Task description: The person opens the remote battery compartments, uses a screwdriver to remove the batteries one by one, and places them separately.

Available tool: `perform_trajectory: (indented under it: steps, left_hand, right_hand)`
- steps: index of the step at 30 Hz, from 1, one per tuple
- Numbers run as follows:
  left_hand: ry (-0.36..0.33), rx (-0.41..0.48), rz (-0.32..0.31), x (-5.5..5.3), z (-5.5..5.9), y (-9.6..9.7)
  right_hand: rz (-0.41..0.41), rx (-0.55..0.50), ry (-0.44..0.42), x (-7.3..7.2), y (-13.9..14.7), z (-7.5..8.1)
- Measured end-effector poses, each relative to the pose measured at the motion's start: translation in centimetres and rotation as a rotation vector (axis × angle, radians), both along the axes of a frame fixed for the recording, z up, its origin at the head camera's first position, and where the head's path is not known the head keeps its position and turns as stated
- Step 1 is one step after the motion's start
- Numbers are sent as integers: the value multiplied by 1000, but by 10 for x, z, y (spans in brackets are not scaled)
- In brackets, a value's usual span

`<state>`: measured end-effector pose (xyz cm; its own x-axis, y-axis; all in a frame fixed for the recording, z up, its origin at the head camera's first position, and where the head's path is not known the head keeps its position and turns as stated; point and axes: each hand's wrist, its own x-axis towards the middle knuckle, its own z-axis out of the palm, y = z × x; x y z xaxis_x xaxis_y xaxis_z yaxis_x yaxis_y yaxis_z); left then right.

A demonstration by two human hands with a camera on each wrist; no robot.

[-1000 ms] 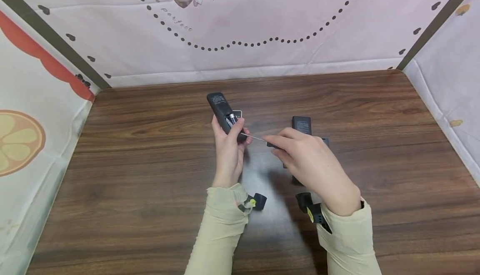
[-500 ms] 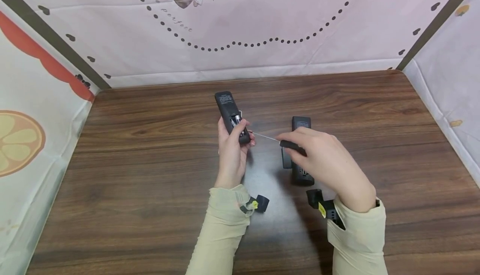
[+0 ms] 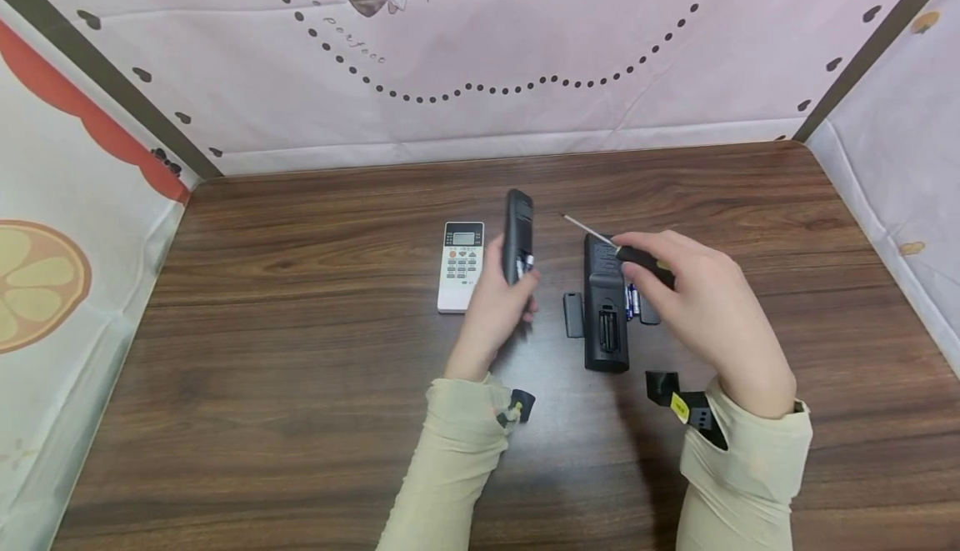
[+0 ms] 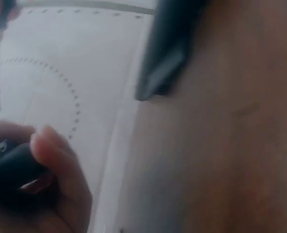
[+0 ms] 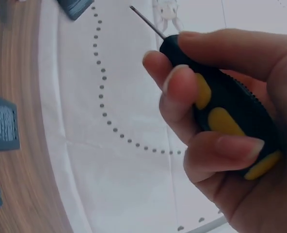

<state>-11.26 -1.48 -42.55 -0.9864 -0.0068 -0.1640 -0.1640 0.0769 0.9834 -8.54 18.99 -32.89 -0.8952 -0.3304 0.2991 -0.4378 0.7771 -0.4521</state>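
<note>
In the head view, my left hand [image 3: 489,311] grips a black remote control [image 3: 517,226] tilted up on its edge, with batteries showing in its uncovered compartment. My right hand [image 3: 708,305] holds a screwdriver [image 5: 226,121] by its black and yellow handle, the thin shaft pointing up and left, apart from the held remote. Below the shaft lies a second black remote [image 3: 606,280], back up, its battery compartment uncovered. Left of that remote is a small dark cover [image 3: 573,315]. On its right are loose batteries [image 3: 632,301] and another dark cover [image 3: 649,313], partly behind my right hand.
A white remote control [image 3: 453,291] with a small screen lies face up just left of my left hand. The wooden table [image 3: 300,368] ends at a printed cloth backdrop [image 3: 525,42], with more cloth at both sides. The left wrist view is blurred.
My left hand has moved right and turned the remote onto its edge, uncovering the white remote. My right hand has drawn the screwdriver away from the held remote, up and right.
</note>
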Motion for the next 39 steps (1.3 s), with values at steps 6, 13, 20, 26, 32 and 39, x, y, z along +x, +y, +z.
perform_trajectory:
  steps: [6, 13, 20, 26, 32, 39]
  left_hand:
    - [34, -514, -132, 3, -6, 13]
    - [93, -745, -182, 2, -4, 16]
    - [130, -871, -248, -3, -2, 30]
    - [158, -992, -283, -8, 0, 39]
    - [127, -1042, -322, -18, 2, 41]
    - [37, -1059, -312, -25, 0, 48]
  right_hand:
    - [-53, -42, 28, 0, 10, -1]
    - [-64, -65, 35, -1, 14, -2]
    - [-71, -81, 40, -1, 17, -2]
    - [-77, -91, 34, -1, 20, -1]
    - [-89, -97, 21, -1, 23, -1]
    - [-95, -98, 11, -2, 25, -1]
